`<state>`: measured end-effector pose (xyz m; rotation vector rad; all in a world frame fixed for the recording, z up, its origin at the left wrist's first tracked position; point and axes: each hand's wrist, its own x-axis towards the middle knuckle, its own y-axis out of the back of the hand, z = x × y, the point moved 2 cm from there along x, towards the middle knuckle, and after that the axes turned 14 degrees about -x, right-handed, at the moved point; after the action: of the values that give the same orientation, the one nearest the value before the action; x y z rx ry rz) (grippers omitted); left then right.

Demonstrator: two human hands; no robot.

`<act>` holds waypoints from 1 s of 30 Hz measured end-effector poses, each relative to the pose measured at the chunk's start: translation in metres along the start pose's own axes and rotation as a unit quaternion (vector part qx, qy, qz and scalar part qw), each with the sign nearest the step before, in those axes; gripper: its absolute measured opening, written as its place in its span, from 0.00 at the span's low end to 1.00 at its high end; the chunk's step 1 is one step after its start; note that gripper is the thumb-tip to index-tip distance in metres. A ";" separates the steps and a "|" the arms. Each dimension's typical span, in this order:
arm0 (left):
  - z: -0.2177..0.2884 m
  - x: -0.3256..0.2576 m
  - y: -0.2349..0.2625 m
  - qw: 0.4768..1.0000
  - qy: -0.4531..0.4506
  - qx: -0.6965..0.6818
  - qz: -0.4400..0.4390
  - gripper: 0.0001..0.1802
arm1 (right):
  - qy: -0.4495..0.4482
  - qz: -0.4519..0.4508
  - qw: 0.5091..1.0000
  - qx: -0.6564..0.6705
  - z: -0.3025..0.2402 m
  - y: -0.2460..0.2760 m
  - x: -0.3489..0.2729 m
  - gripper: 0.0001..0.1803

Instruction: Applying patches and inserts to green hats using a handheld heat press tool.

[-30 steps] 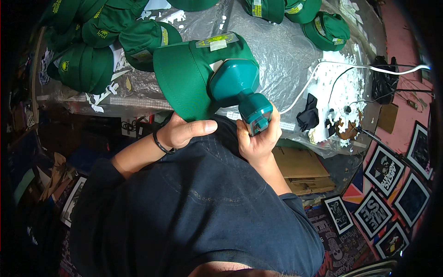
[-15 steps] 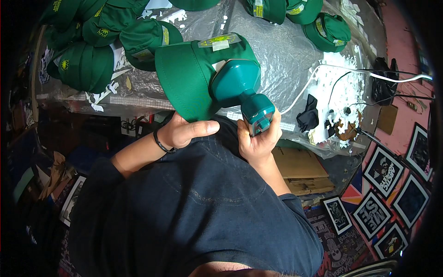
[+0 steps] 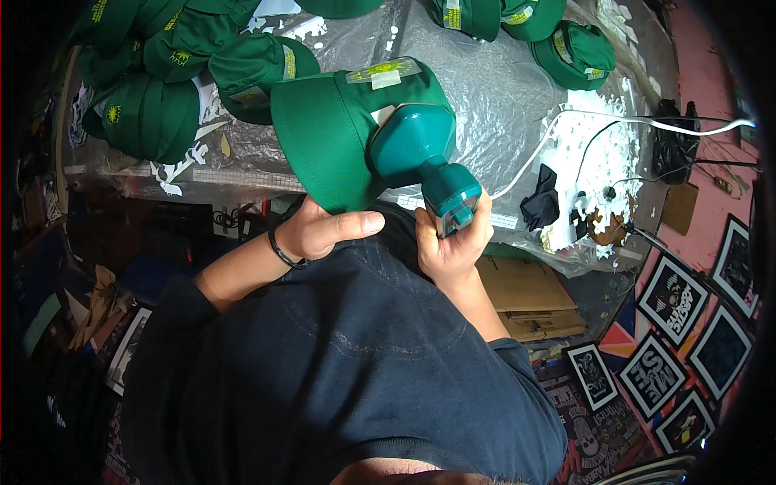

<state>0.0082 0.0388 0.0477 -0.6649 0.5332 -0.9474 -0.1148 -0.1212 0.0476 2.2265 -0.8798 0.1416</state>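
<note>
A green cap [image 3: 339, 129] lies on the plastic-covered table [image 3: 501, 89] with a yellow patch on its front panel. My left hand [image 3: 327, 230] holds the cap's brim at the table's near edge. My right hand [image 3: 454, 246] grips the handle of a teal hand-held press [image 3: 420, 158], whose rounded head rests against the cap's crown. A white cord [image 3: 566, 129] runs from the press to the right across the table.
Several more green caps are piled at the far left [image 3: 162, 105] and along the back [image 3: 558, 40]. A black cloth [image 3: 543, 202] and white scraps [image 3: 598, 153] lie at the right. Cardboard [image 3: 525, 291] sits under the table; framed pictures [image 3: 671, 299] lie on the floor at right.
None of the hands, cap or press has visibly moved; the view has only shifted slightly.
</note>
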 end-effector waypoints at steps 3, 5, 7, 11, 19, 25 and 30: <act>-0.001 0.000 0.001 1.000 0.011 -0.011 0.004 0.24 | 0.016 0.005 1.000 -0.013 -0.001 0.000 0.002 0.29; 0.000 0.000 0.000 1.000 0.007 -0.011 -0.016 0.26 | 0.023 0.008 1.000 -0.018 -0.001 0.000 0.003 0.29; 0.002 0.001 -0.003 1.000 0.007 -0.010 -0.009 0.27 | 0.023 0.009 0.999 -0.024 -0.002 0.000 0.003 0.29; 0.002 0.002 -0.002 1.000 0.010 -0.013 -0.009 0.27 | 0.007 -0.002 1.000 -0.012 -0.001 -0.001 0.002 0.29; 0.000 0.001 0.000 1.000 0.007 -0.012 0.011 0.25 | 0.006 -0.005 1.000 -0.018 0.000 -0.001 0.001 0.30; 0.004 0.003 -0.007 1.000 -0.003 0.006 0.018 0.25 | -0.007 -0.005 1.000 -0.005 -0.001 -0.002 0.000 0.29; 0.001 0.002 -0.005 1.000 -0.003 0.009 0.028 0.24 | -0.009 -0.011 1.000 -0.001 -0.001 -0.002 0.001 0.28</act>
<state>0.0068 0.0349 0.0518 -0.6329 0.5347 -0.8972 -0.1125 -0.1204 0.0480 2.2383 -0.8642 0.1098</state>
